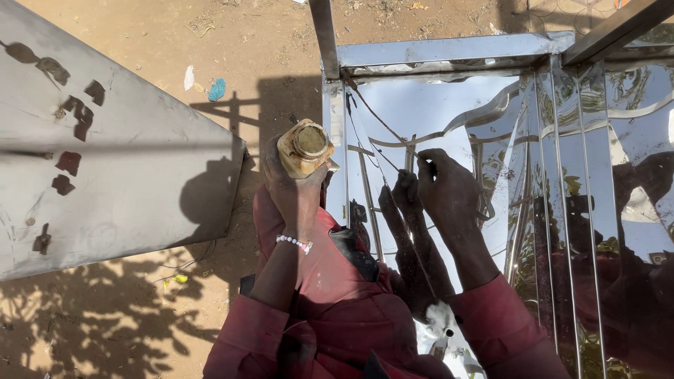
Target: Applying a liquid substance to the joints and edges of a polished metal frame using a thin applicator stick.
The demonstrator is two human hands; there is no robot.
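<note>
Our left hand [291,186] is clamped around a small yellowish round open-topped container [305,147], held upright and close by, likely so its contents stay within reach. Our right hand [449,189] pinches a thin dark stick-like tool [393,167], fingers closed on it, its tip against the polished mirror-like steel panel [435,105] of a framed metal structure; what the tool is exactly, we cannot tell. White bead bracelet [295,243] on left wrist. Dull grey sheet-metal slab [105,147] to the left, sandy ground [232,42] below.
</note>
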